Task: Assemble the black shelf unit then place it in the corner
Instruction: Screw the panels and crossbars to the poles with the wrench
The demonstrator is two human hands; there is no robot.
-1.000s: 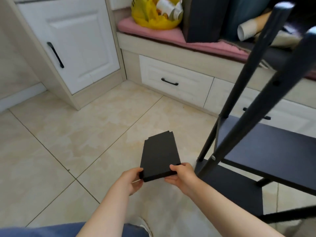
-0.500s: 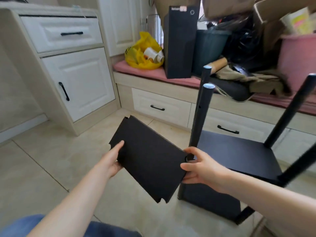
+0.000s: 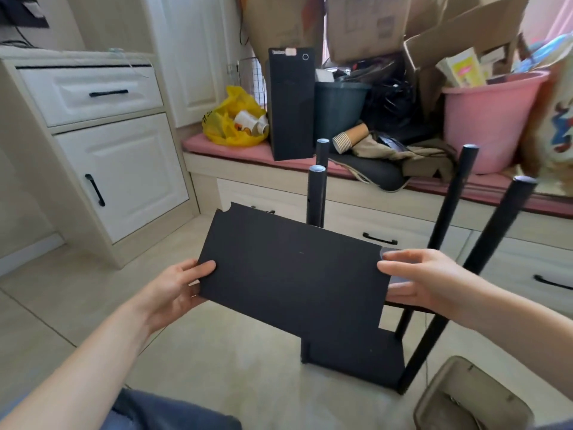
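A pale tiled floor runs up to white cabinets and a cushioned window seat. Nearest, both hands pinch a loose black shelf board by its short ends, holding it in the air, tilted: the left hand has its thumb on the upper face and fingers beneath, and the right hand grips the opposite end likewise. The board looks rigid, flat and fairly light, with notched corners, so end grips like these should control it well. Just behind it stands the partly built shelf unit on the floor, its four black posts rising bare; the notches probably have to pass over these. Farther off, the seat is piled with a yellow bag, a pink bucket and cardboard boxes, well apart from the work.
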